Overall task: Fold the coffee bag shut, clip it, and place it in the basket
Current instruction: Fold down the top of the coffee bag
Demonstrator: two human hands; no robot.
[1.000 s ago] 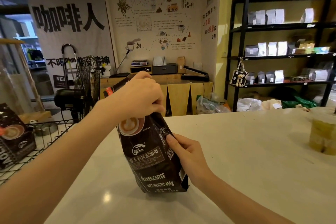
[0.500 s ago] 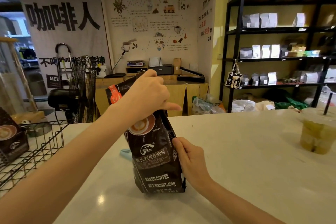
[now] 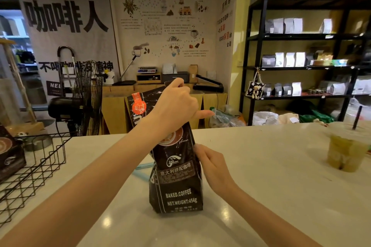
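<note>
**Inspector A:** Position of the coffee bag [image 3: 176,178]?

**Inspector B:** It is stood upright on the white table [image 3: 271,196], near the middle of the view. The dark front panel faces the camera; "BAKED.COFFEE" and "NET.WEIGHT:454g" are printed low on it. The upper part of the bag is flattened and bent over toward the left, with an orange patch visible on that flap.

**Inspector A:** The hands?

**Inspector B:** The left hand [image 3: 176,106] is closed around the top of the bag, fingers curled over the upper edge and the thumb pointed out to the right. The right hand [image 3: 212,164] is pressed against the bag's right edge at mid-height, fingers bent onto the side seam, so the bag is gripped there as well.

**Inspector A:** Anything beside the bag?

**Inspector B:** A pale blue item [image 3: 141,168] is partly seen on the table just behind the bag's left side; what it is cannot be told.

**Inspector A:** The basket?

**Inspector B:** A black wire basket [image 3: 40,168] is set at the table's left edge, well apart from the bag. A second dark coffee bag [image 3: 9,156] is seen inside it, cut off by the frame.

**Inspector A:** Further out?

**Inspector B:** A clear cup of yellowish drink [image 3: 347,150] with a dark straw is stood on the right of the table. A black fan [image 3: 84,98] is noted behind the basket, and black shelving [image 3: 257,62] with pale pouches along the right wall.
</note>
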